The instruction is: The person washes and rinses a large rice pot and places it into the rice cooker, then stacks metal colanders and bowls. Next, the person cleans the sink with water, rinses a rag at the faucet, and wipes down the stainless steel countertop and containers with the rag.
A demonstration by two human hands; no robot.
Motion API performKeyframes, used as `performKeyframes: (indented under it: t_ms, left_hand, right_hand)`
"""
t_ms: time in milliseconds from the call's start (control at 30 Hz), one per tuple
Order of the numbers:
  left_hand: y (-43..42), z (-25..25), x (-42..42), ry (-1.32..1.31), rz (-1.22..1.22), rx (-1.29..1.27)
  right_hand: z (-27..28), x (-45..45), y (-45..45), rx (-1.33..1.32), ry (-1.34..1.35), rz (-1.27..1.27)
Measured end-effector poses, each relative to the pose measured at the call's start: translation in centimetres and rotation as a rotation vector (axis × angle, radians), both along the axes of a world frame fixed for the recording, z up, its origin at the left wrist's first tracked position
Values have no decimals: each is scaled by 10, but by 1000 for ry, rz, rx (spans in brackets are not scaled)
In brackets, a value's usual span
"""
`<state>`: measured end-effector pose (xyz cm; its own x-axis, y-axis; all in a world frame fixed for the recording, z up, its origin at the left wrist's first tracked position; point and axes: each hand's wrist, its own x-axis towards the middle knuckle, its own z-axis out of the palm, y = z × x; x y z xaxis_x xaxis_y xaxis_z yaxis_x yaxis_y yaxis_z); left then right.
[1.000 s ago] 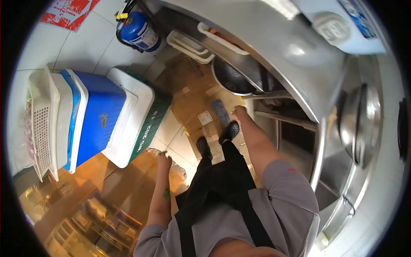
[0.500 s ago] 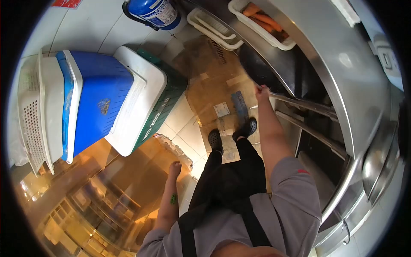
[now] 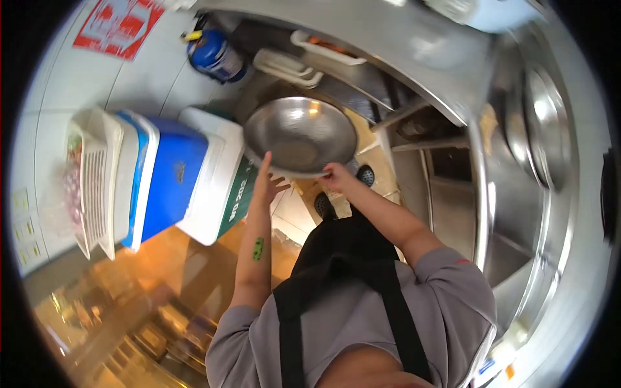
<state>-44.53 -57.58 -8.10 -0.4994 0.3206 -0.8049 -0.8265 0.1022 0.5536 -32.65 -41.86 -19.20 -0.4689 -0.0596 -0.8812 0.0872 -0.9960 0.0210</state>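
A large, wide metal bowl (image 3: 301, 132) is held up in front of me with its shiny hollow inside facing me. My right hand (image 3: 337, 178) grips the near rim, thumb over the edge. At the bowl's lower left, my left hand (image 3: 268, 178) has its fingers spread, close to the rim; whether it touches the metal I cannot tell. The bowl hides part of the floor and of the shelf behind it.
On the left stand a white-and-green box (image 3: 210, 187), a blue bin (image 3: 174, 171) and perforated white baskets (image 3: 97, 174). A steel counter (image 3: 394, 48) with lower shelves runs along the right. White trays (image 3: 291, 68) and a blue canister (image 3: 217, 55) sit at the back.
My right hand has drawn the bowl out from the low shelf, up and to the left. My left hand has risen from beside my body to the bowl. The view has shifted.
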Motion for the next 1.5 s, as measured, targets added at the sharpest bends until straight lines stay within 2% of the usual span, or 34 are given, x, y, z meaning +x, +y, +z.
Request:
performKeyframes:
  t_ms: [33,67,100,133,167,233,267,300,333,367,400,433,467,500,600,633,667,733,867,967,1033,1067,1100,1133,1167,1233,1367,1433,1500]
  left_hand:
    - [-7,6,-1,-76,-20,144]
    - [-20,4,6,-47,0,164]
    - [-37,-3,9,-9,-49,194]
    - [-34,26,24,10,32,136]
    - [-44,28,27,-39,129,98]
    - [-58,59,28,-43,135,175]
    - [-60,80,26,-44,123,192]
    - [-59,106,29,-6,82,179]
    - [-57,128,32,34,42,168]
    - [-58,139,31,77,-21,140]
    - [-58,150,29,116,-81,111]
    - [-50,167,35,150,-82,122]
    - [-40,181,42,155,-90,135]
    - [-29,192,46,210,-131,136]
    - [9,218,54,325,-208,102]
    - [27,226,59,371,-265,102]
    - [46,235,64,418,-322,103]
    - [89,262,85,503,-356,166]
    - [156,287,89,472,-456,164]
    - [192,307,96,430,-553,207]
    - [213,318,109,404,-614,244]
    - [222,322,115,361,-633,249]
    - [231,324,118,318,-653,254]
    - [239,323,120,315,-656,255]
    - [247,321,122,300,-676,272]
    - [260,317,125,281,-704,288]
    - [283,307,133,275,-744,340]
    - [292,300,140,253,-785,383]
    - [308,292,154,187,-781,412]
  right_hand:
    - [22,9,-11,24,98,53]
    - [41,20,-8,60,192,105]
    - [73,36,6,92,187,42]
    - [118,52,18,193,239,334]
    - [155,64,28,291,284,641]
    - [196,99,69,718,444,805]
    - [227,122,93,1011,434,633]
    - [246,151,128,1273,431,313]
    - [282,178,147,1467,98,30]
    - [275,216,187,1392,-117,-343]
    - [272,257,219,1492,-145,-659]
    - [262,300,260,1295,-260,-875]
    - [263,330,283,1182,-376,-976]
    - [277,346,289,1126,-452,-969]
    - [299,350,318,1002,-276,-865]
    - [301,349,332,1025,-318,-768]
    - [279,357,358,1052,-370,-735]
    - [278,359,374,1029,-424,-865]
    - [286,400,394,1178,-444,-831]
    - [294,458,436,1415,-804,-542]
    - [339,482,437,1535,-992,-345]
    - [323,511,484,1618,-978,-382]
    - [371,507,460,1674,-1013,-238]
    - [389,518,473,1761,-973,-140]
    - [409,519,477,1753,-943,-152]
    - [456,509,472,1801,-1137,184]
    - [515,503,451,1884,-1297,376]
    - [529,509,447,2082,-1502,687]
    - [552,516,439,2022,-1536,703]
